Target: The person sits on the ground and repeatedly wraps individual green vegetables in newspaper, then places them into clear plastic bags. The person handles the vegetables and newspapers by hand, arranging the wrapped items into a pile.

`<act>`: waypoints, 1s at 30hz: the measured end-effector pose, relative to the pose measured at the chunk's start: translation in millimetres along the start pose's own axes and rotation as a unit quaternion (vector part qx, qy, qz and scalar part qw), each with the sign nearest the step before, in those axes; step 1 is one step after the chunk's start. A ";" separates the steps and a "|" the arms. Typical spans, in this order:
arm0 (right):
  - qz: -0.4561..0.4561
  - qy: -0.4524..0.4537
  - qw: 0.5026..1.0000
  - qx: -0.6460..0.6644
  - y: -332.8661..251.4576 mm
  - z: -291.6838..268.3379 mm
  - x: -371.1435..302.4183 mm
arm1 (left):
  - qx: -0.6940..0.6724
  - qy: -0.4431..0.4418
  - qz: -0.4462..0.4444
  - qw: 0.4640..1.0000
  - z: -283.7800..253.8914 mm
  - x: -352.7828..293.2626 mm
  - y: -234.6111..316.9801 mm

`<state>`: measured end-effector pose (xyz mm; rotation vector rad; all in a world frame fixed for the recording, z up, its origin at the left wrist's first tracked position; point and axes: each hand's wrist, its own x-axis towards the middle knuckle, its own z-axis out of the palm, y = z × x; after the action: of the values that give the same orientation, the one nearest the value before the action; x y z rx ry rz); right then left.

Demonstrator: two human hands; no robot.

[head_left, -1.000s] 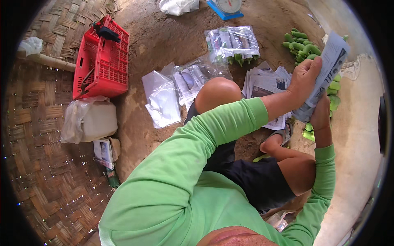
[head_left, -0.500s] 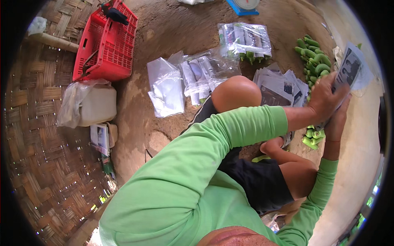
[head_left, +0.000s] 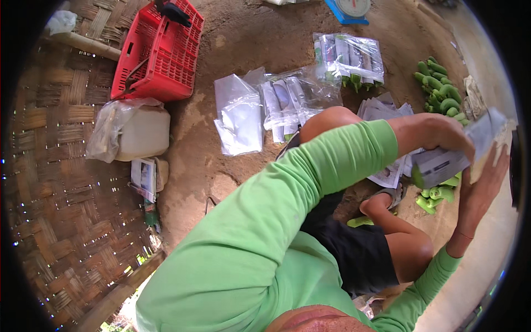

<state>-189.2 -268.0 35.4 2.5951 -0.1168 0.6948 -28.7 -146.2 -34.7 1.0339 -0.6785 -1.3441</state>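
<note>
Fingers of the left hand are curled over and clamped on the newspaper roll; those of the right hand are extended, slightly apart, beside the roll's upper right end, not closed on it.

Loose newspaper sheets are spread at right of centre, partly hidden by the left arm. A pile of green vegetables is seen at upper right. The roll is held at the right of the frame, tilted. Judged light; paper soft, easily creased or torn, likely to unwind if released. A green end is exposed at its lower left; firm but bruisable contents, possibly slippery within the paper, are inferred. Hold best taken around the middle, gently, loose edge pinned.
</note>
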 end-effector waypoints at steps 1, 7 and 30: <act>-0.021 -0.055 0.995 -0.083 -5.4 -0.3 -2.3 | 0.070 -0.048 -0.017 0.996 -0.7 0.8 -3.9; -0.127 -0.054 0.990 -0.027 -35.4 18.4 -34.9 | 0.252 -0.151 -0.083 0.952 -13.4 -26.4 -28.7; -0.082 -0.136 0.942 0.296 -70.8 16.7 -18.0 | 0.609 -0.093 -0.003 0.788 -72.4 -103.2 19.5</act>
<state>-183.6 -212.6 -14.7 3.2187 0.2637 0.3376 28.5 -32.3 -31.4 1.8999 -1.8132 -0.9131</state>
